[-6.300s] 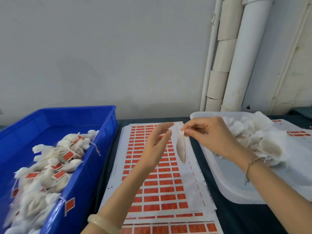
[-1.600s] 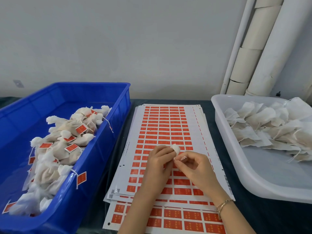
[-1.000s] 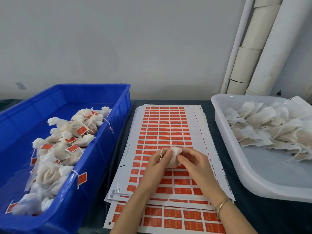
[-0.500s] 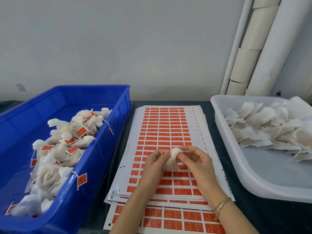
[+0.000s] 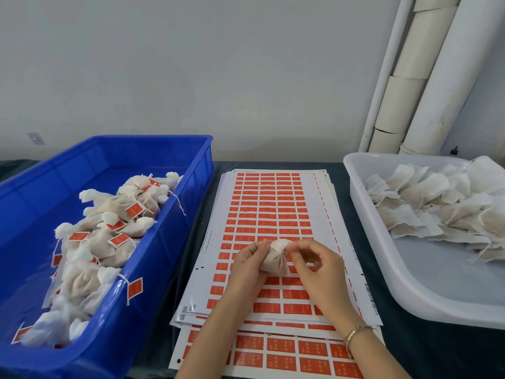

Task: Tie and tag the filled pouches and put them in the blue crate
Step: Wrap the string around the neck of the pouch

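Pouch (image 5: pixel 273 259) lowered to label sheets (image 5: pixel 269 203), long axis fore-aft, neck away; left hand (image 5: pixel 246 266) grips body, right hand (image 5: pixel 317 272) pinches neck.

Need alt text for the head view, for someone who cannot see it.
A left hand grips a pouch while the right hand pinches its gathered neck, above red label sheets. A blue crate of tagged pouches lies to the left, a white tub of untagged pouches to the right.

Plain grey wall (image 5: pixel 218 64) — white pipes (image 5: pixel 426 77) in its right corner, dark tabletop (image 5: pixel 451 351) below.
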Tool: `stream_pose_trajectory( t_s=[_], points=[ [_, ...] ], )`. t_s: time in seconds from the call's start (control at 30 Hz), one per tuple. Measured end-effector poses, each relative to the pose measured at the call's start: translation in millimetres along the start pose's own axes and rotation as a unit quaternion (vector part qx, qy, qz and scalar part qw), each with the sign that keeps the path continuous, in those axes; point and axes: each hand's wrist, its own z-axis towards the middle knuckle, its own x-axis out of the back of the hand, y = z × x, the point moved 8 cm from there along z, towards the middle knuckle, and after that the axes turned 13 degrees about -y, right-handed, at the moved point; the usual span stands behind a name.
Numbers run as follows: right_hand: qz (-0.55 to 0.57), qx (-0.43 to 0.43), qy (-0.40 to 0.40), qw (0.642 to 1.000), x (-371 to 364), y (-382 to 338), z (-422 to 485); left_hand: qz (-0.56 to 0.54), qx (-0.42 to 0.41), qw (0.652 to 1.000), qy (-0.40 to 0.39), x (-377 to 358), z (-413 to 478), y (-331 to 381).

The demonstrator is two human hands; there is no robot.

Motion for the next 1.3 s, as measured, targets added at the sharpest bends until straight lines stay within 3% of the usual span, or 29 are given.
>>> stream_pose_trajectory(
  t_s=[0.17, 0.7, 1.3],
  points=[
    [-0.085, 0.033, 0.016, 0.996, -0.6, -8.6, -3.0, 0.036, -0.015, 0.999, -0.003, -2.1, -2.6, 2.7],
    [-0.020, -0.003, -0.018, 1.000, 3.3, 1.5, 1.3, 0.150, -0.078, 0.985, -0.036, -7.3, -4.0, 10.5],
    [-0.087, 0.114, 0.040, 0.989, 8.0, -24.0, -8.9, 0.164, -0.097, 0.981, -0.040, -7.1, -5.0, 13.4]
  ],
)
